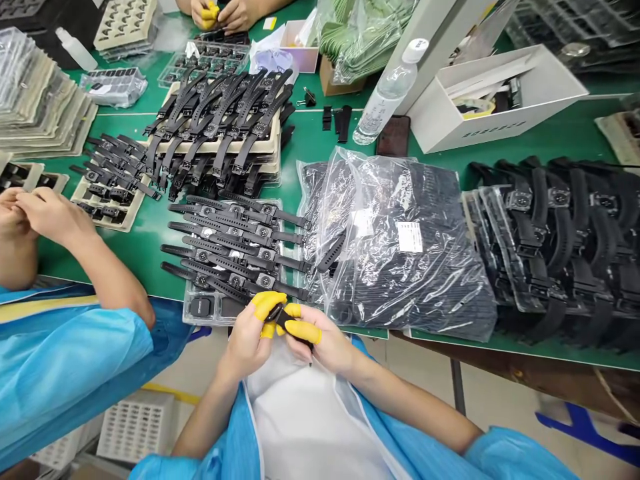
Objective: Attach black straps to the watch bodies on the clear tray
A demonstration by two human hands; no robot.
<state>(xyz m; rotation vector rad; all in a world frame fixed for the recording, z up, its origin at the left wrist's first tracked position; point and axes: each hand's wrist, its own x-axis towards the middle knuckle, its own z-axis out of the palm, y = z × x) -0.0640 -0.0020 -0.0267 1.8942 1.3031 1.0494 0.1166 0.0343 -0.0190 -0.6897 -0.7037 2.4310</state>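
My left hand (250, 337), with yellow finger cots, pinches a small black smartwatch body (273, 313). My right hand (323, 337), also in yellow finger cots, grips a black watch strap (285, 320) against it, close in front of my chest. Fingers cover much of both parts, so I cannot tell whether they are joined. Just beyond my hands lies a clear plastic tray (200, 313) carrying rows of strapped black smartwatches (235, 250). To its right rests a large clear bag (400, 267) full of black straps, with a loose strap (331, 253) on it.
Stacked trays of watches (215, 127) stand behind, and more watches in trays (555, 227) sit at right. A water bottle (390, 97) and white box (490, 107) are at the back. A co-worker's hands (50, 213) are at left, another person's hands (223, 13) across the table.
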